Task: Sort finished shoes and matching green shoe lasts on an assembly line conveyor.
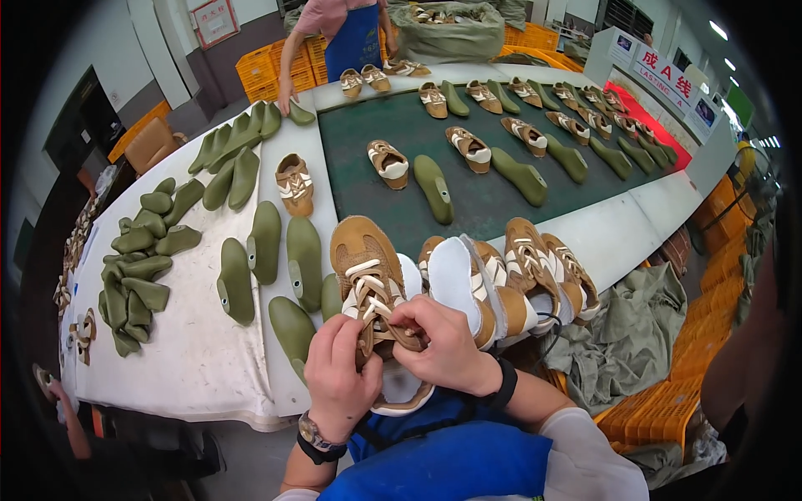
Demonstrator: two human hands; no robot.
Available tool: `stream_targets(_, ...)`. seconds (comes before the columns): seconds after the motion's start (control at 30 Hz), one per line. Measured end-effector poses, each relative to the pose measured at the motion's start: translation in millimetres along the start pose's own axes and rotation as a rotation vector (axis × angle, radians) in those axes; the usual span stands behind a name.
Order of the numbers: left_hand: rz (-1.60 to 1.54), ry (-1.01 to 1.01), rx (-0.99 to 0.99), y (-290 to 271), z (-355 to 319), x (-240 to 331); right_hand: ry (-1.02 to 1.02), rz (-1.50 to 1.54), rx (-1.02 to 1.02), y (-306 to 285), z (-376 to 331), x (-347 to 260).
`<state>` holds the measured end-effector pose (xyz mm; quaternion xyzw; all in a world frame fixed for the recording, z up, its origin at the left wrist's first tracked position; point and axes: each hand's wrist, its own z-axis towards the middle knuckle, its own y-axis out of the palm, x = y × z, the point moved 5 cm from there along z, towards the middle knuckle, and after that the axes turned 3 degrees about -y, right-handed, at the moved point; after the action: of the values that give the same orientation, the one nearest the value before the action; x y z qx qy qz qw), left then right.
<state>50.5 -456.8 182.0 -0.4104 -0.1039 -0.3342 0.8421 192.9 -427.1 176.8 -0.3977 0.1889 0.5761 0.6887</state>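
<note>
A brown sneaker with cream laces is held up in front of me, its toe pointing away. My left hand is closed on the left edge of its opening. The fingers of my right hand pinch the tongue and right edge, spreading the mouth so that a pale lining shows inside. Just right of it, several more brown sneakers and white insoles are crowded together at the table's edge. Beyond the shoe and to its left lie green shoe lasts; one last is nearest my left hand.
A green conveyor belt bears rows of sneakers and lasts. More lasts are heaped on the white table at left. Across it, a person in a blue apron touches a last. Orange crates and green cloth stand at right.
</note>
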Motion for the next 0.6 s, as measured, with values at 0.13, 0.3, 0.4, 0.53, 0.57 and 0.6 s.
stream_targets(0.13,-0.031,0.005,0.007,-0.4,2.3,3.8,0.011,-0.011,-0.012,-0.4,-0.5,1.1)
stream_targets(0.3,-0.015,-0.007,-0.017,-0.1,-0.9,-2.3,0.024,-0.031,-0.018,2.0,-1.4,1.9)
stream_targets(0.4,-0.039,0.023,-0.017,-0.8,5.3,1.9,0.039,-0.033,-0.02,-3.9,1.8,-0.9)
stream_targets(0.53,-0.05,0.029,-0.004,-5.0,5.3,13.1,0.039,-0.082,-0.028,-8.4,-4.1,-3.8)
stream_targets(0.57,-0.031,0.036,0.016,-5.3,2.9,12.7,0.016,-0.072,-0.024,-8.3,-5.6,-4.8)
stream_targets(0.6,-0.055,0.015,-0.013,-2.7,-4.0,17.1,0.026,-0.068,-0.032,-9.0,-11.9,-6.6)
